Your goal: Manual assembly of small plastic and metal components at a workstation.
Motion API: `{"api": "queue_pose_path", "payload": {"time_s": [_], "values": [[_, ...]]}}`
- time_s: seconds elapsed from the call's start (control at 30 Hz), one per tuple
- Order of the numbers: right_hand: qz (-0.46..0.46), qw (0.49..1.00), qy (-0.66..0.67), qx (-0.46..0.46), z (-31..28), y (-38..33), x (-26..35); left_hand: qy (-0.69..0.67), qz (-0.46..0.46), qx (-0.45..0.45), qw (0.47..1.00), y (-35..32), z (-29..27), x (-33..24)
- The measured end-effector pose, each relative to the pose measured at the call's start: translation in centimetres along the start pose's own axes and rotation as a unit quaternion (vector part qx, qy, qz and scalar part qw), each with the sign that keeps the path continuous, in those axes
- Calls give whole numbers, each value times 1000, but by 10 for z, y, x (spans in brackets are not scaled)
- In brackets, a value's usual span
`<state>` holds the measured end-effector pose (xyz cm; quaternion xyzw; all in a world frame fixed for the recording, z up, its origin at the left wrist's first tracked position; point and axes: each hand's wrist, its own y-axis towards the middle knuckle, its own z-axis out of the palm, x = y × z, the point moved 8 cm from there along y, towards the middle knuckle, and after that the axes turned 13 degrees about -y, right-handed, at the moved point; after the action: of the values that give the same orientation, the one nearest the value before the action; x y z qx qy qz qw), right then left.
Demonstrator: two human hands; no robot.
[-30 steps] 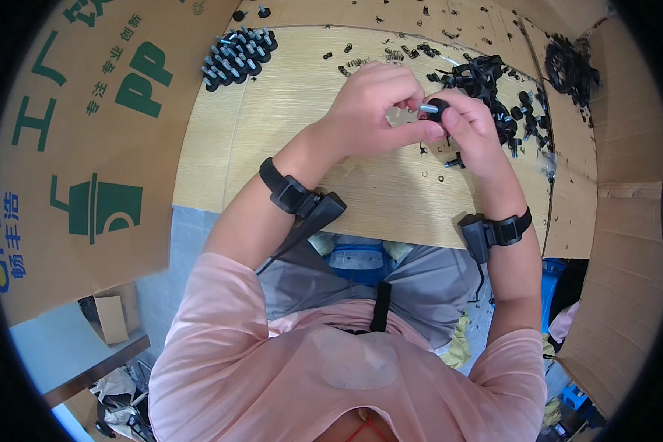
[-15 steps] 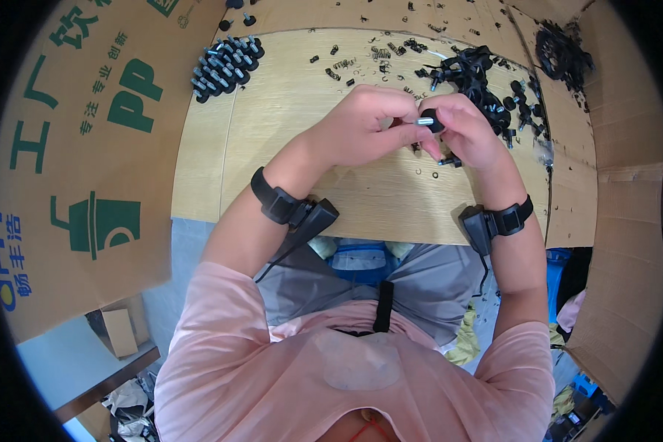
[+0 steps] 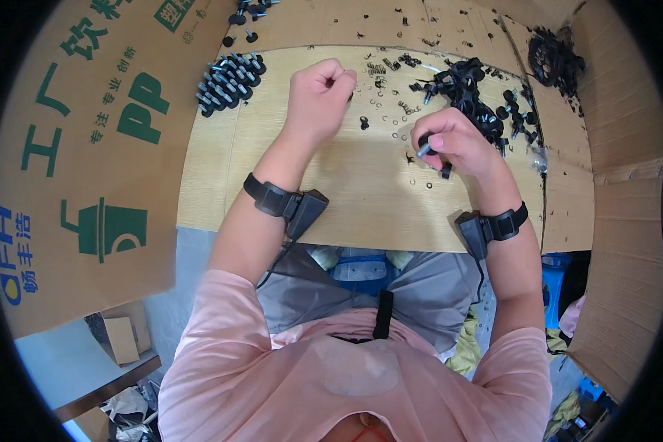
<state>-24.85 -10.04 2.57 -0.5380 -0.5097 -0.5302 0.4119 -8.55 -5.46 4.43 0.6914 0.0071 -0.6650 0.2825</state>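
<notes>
While left hand (image 3: 318,92) hovers fisted above wooden board (image 3: 361,191), right hand (image 3: 449,144) pinches small black-and-silver part (image 3: 425,149).

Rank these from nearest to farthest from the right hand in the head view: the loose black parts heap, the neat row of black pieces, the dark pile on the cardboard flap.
From the right hand:
1. Loose black parts heap, just beyond it on the board.
2. Dark pile, far right on the cardboard flap.
3. Neat row of black pieces, far left, past the left hand.
</notes>
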Motion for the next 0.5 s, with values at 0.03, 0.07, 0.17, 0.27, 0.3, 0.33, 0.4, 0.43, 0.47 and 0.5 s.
{"api": "queue_pose_path", "payload": {"time_s": [0.03, 0.07, 0.17, 0.27, 0.3, 0.33, 0.4, 0.43, 0.47, 0.5], "values": [[-3, 1000, -1, 3, 2, 1, 0, 4, -52, -54, 997, 3, -12, 9], [-28, 997, 18, -71, -7, 3, 2, -5, -25, -20, 999, 4, -8, 5], [-68, 986, 43, -146, -18, 6, 6, 117, -58, 103, 986, -2, 16, 13], [-55, 971, 70, -222, -31, 0, 3, 138, -2, 197, 971, -15, 39, 5], [-52, 974, 69, -208, -27, 2, 3, 148, 34, 219, 964, -18, 44, -1], [-33, 970, 22, -241, -30, 0, 2, 162, 81, 240, 954, -19, 49, -9], [-9, 960, -30, -278, -31, -1, 3, 119, 97, 226, 962, -15, 45, -16], [-26, 958, -44, -282, -28, 2, 5, 73, 89, 227, 967, -14, 43, -18], [-21, 956, -58, -287, -26, 3, 6, 60, 70, 224, 970, -11, 40, -17], [-17, 953, -73, -293, -24, 4, 6, 63, 81, 212, 972, -10, 37, -19]]}}
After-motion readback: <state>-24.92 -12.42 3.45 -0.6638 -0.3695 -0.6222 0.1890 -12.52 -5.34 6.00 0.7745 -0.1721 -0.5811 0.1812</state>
